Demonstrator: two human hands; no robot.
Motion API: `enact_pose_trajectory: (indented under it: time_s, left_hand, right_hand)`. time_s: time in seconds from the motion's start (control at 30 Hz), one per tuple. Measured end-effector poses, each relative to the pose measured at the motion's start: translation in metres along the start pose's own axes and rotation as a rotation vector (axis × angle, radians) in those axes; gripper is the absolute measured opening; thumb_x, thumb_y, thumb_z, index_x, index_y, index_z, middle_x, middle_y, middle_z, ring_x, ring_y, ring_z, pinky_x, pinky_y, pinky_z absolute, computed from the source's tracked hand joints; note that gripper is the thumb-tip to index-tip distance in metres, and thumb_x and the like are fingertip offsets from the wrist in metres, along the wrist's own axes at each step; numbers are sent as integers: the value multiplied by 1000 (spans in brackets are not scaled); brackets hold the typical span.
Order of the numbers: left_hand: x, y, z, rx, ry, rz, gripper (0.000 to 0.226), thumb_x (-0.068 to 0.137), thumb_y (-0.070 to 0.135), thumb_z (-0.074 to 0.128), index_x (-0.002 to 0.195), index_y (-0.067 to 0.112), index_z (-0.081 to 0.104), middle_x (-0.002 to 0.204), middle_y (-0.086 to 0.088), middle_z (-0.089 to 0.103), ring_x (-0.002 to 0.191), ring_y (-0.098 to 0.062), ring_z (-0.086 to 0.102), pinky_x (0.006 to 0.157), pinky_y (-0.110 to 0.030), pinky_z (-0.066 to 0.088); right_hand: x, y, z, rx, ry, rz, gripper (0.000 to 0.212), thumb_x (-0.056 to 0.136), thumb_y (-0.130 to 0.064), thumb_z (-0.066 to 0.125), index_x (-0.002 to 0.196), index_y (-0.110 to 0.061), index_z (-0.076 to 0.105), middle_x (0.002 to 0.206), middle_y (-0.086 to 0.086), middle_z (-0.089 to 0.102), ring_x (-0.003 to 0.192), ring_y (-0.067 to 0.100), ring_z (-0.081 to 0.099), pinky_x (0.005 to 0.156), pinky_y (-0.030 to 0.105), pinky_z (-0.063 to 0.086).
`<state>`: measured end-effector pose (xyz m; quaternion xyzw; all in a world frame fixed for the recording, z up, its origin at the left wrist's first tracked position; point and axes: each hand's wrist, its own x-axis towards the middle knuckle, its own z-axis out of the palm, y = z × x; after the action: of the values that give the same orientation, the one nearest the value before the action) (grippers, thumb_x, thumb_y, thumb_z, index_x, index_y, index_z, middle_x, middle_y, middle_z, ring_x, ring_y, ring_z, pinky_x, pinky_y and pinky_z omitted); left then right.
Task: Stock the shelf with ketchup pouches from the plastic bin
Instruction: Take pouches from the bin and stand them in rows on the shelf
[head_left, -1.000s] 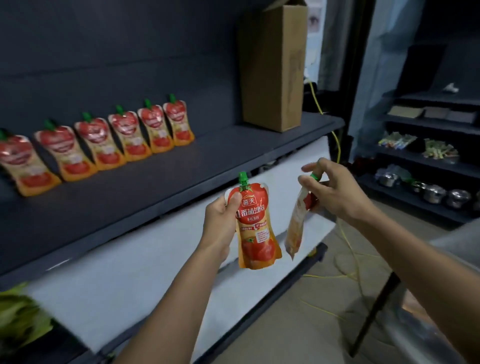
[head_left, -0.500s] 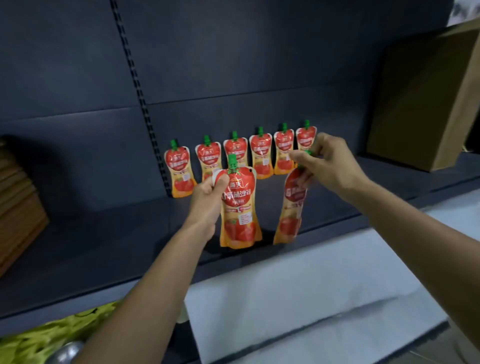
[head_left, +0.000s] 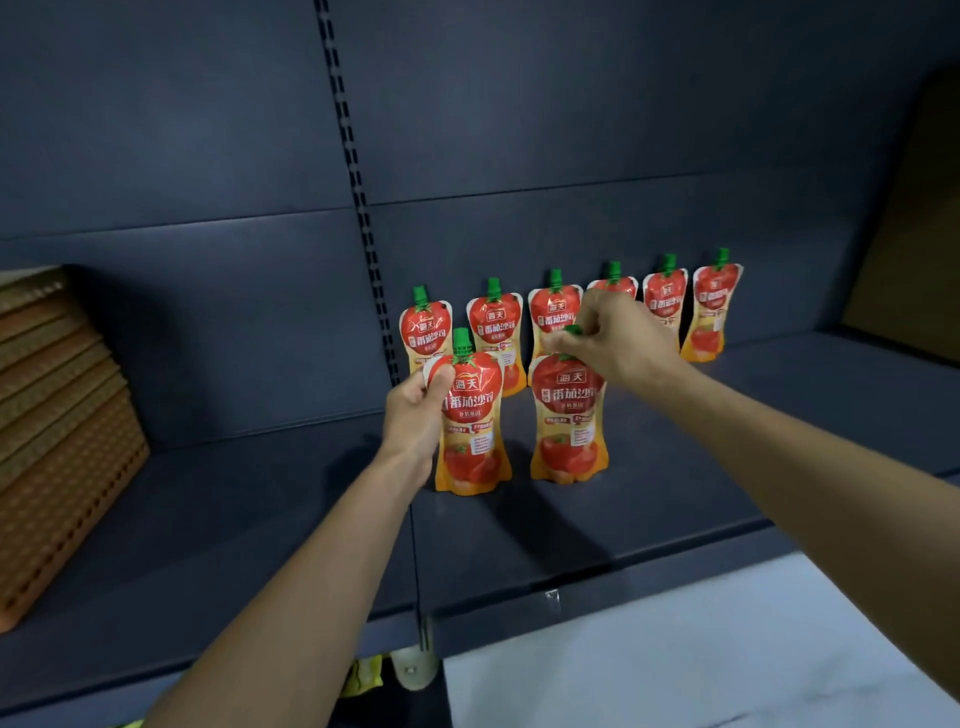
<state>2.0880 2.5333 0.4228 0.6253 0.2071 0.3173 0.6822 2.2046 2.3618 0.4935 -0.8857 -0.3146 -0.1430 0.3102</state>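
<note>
Several red-and-orange ketchup pouches with green caps stand in a row (head_left: 712, 306) against the back of the dark shelf (head_left: 675, 467). My left hand (head_left: 415, 410) grips the left side of one pouch (head_left: 475, 431), upright, its base at the shelf in front of the row. My right hand (head_left: 613, 338) pinches the green cap of a second pouch (head_left: 569, 421), which stands upright on the shelf just to the right of the first. The plastic bin is out of view.
A stack of brown egg-tray-like cartons (head_left: 57, 426) fills the shelf's left end. A cardboard box (head_left: 914, 223) stands at the far right. A slotted upright (head_left: 358, 208) runs up the back panel. A white surface (head_left: 701, 649) lies below the shelf edge.
Both hands have carried their pouches from the aisle in over the shelf and lowered them in front of the back row. My view has turned left toward the shelf.
</note>
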Motion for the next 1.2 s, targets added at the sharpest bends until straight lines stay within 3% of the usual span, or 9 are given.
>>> enact_pose_trajectory:
  time_s: [0.1,0.2,0.27,0.47,0.7,0.8,0.97,1.2]
  left_hand:
    - [3,-8,-9,9,-44,22,25,95,29,60,114,14,66,107,-1,74,96,-15,72,83,-33,57]
    - [-1,-20,-18,153,-134,62,26,84,21,74,109,15,67,104,2,75,96,-14,72,81,-29,57]
    - [-3,-31,-23,260,-183,54,29,78,14,80,105,16,69,101,2,75,94,-13,72,80,-30,58]
    - [16,-45,-31,446,-251,11,42,71,18,86,109,17,70,103,2,75,94,-13,72,84,-35,59]
    - [66,-45,-31,404,-99,17,32,74,9,83,101,19,69,100,1,74,94,-16,71,83,-33,59]
    - [92,-49,-34,428,-54,-2,36,74,9,83,106,14,69,105,-3,73,95,-17,70,85,-37,58]
    - [118,-52,-38,422,-60,-2,37,73,9,83,108,14,69,106,-4,74,97,-19,70,88,-42,57]
    - [131,-55,-34,400,-63,10,32,74,5,82,100,19,68,105,-4,73,98,-19,70,86,-39,57]
  right_hand:
    - [1,12,-4,99,-91,-9,44,71,-59,72,87,-21,56,85,-6,65,78,14,64,67,38,55]
    - [-11,38,8,547,-275,34,45,72,-32,82,106,-19,56,97,-5,67,88,7,66,74,27,55]
    - [-22,59,29,670,-381,49,46,71,-18,82,111,-16,59,101,-4,71,90,7,69,82,29,56]
    - [-22,82,82,652,-473,102,27,75,-17,80,99,-22,70,98,-7,74,93,9,69,82,28,55]
    - [24,75,108,688,-453,57,20,78,-12,77,90,-26,70,94,-10,72,87,5,69,75,22,54]
    - [50,72,124,686,-452,84,20,80,-11,76,96,-21,69,98,-9,70,92,9,66,78,25,54]
    - [76,64,140,689,-445,107,26,81,-7,74,101,-18,63,95,-7,66,89,11,62,68,19,49]
    - [92,55,154,636,-416,97,29,82,-7,72,109,-12,62,101,-4,64,101,14,59,89,31,49]
